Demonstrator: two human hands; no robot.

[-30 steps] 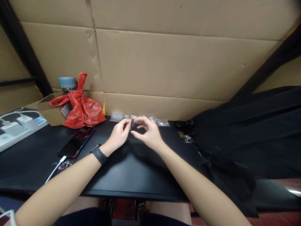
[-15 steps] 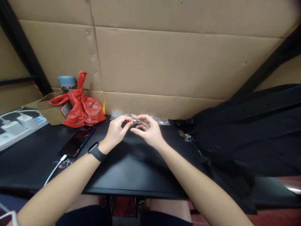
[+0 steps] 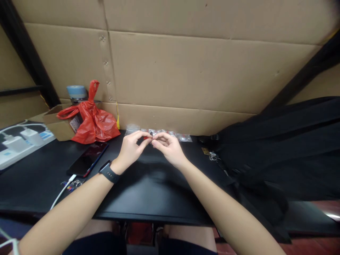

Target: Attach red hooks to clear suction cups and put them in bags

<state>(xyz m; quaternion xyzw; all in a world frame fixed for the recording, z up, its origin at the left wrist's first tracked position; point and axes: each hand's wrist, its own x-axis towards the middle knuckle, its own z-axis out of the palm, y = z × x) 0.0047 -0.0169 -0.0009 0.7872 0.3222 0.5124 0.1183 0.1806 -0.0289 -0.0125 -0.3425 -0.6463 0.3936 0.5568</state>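
My left hand [image 3: 133,144] and my right hand [image 3: 169,147] meet above the black table, fingertip to fingertip. Thumb and index finger of each are pinched around a small dark, shiny piece [image 3: 152,134], too small to name. A bit of red [image 3: 146,138] shows by the left fingertips; what it belongs to is unclear. Right behind the hands, a row of small clear plastic packets [image 3: 183,137] lies along the cardboard wall, partly covered by my fingers. My left wrist wears a dark watch [image 3: 109,172].
To the left are a phone [image 3: 88,159] on a white cable, a power strip [image 3: 16,156] with chargers, a red plastic bag [image 3: 95,124] and a cardboard box [image 3: 57,122]. Small keyrings [image 3: 75,184] lie below the phone. Black fabric [image 3: 287,148] covers the right side.
My right thumb and fingers have closed in to a pinch at the small piece, against the left fingertips. The left hand has barely moved.
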